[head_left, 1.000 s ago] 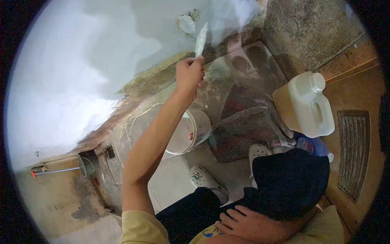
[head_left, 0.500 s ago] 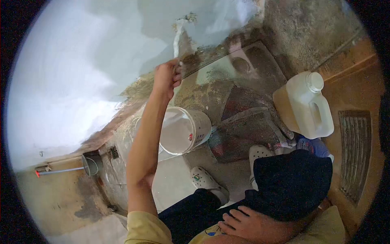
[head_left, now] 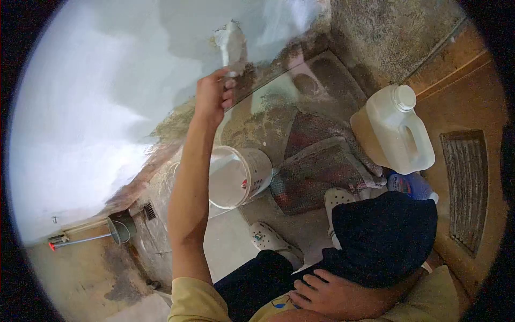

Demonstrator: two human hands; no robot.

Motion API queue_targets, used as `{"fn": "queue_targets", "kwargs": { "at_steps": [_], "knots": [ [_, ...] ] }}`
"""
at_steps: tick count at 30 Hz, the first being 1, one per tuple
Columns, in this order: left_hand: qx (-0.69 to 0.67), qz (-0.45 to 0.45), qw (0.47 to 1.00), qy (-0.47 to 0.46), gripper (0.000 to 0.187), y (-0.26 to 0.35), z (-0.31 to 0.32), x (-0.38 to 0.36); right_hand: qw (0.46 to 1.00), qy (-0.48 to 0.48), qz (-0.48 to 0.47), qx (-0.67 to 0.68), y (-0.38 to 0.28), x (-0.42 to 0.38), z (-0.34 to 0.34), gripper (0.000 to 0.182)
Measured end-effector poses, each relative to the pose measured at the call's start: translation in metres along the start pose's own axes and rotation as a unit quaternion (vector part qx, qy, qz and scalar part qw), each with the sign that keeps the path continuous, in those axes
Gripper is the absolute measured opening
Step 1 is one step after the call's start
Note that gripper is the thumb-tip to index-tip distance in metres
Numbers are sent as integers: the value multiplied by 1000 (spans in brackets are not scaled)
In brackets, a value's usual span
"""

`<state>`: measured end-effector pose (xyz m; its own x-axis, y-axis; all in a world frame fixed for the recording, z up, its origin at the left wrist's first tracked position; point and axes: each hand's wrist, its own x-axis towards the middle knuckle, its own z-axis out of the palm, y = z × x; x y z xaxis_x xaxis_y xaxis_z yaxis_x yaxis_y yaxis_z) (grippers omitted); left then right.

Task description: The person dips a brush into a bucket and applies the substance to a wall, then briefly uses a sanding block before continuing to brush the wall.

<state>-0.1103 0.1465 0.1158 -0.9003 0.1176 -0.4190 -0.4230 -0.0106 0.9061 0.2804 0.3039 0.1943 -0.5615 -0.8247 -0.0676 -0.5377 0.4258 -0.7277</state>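
My left hand (head_left: 212,97) is closed around the handle of a white-coated paintbrush (head_left: 232,45). The brush head is against the wall (head_left: 155,59), over a rough, peeling patch. Below my left forearm, a white bucket (head_left: 256,172) sits on the floor, partly hidden by that arm; its inside looks pale, and I cannot make out how full it is. My right hand (head_left: 340,295) rests on my lap with its fingers spread, holding nothing.
A translucent jug (head_left: 394,131) with a white cap stands at the right, beside a blue-labelled bottle (head_left: 410,186). A dark, crumpled mat (head_left: 322,172) lies by the bucket. A small dark pail (head_left: 120,228) is far left, and a floor grate (head_left: 464,190) is at the right.
My left hand has shifted a little left and up the wall, and the brush has turned from edge-on to show its broad face. My right hand stays on my lap.
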Motion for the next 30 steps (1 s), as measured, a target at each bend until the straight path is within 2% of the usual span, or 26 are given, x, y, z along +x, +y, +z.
{"fn": "queue_targets", "kwargs": {
  "at_steps": [2,5,7,11,14,17,22,24,28,30],
  "knots": [
    [-17,-21,999,-30,15,-1,-23,3,1000,5,0,0,3,1,2,42],
    [-34,-21,999,-8,13,-18,-44,-9,999,18,-25,20,13,7,9,42],
    [-45,-30,997,48,15,-26,-45,-16,999,27,-16,20,13,9,11,38],
    [-16,-6,1000,14,24,-19,-14,-22,1000,20,-18,11,17,13,3,36],
    [-1,31,999,-22,23,1,28,-18,1000,-1,-14,0,19,14,-1,37],
    [-40,18,999,-24,21,8,37,-2,1000,5,-3,12,17,15,1,38],
    [-60,-7,997,-51,14,3,-15,-7,1000,4,-16,18,11,16,5,38],
    [-26,-10,999,37,14,0,-34,-18,1000,2,-14,9,10,16,2,38],
    [-20,-15,997,69,16,-8,-52,-31,1000,-4,-17,-6,12,18,4,38],
    [27,-4,999,43,16,-11,-41,-33,1000,-13,-21,3,13,19,4,38]
  ]
}}
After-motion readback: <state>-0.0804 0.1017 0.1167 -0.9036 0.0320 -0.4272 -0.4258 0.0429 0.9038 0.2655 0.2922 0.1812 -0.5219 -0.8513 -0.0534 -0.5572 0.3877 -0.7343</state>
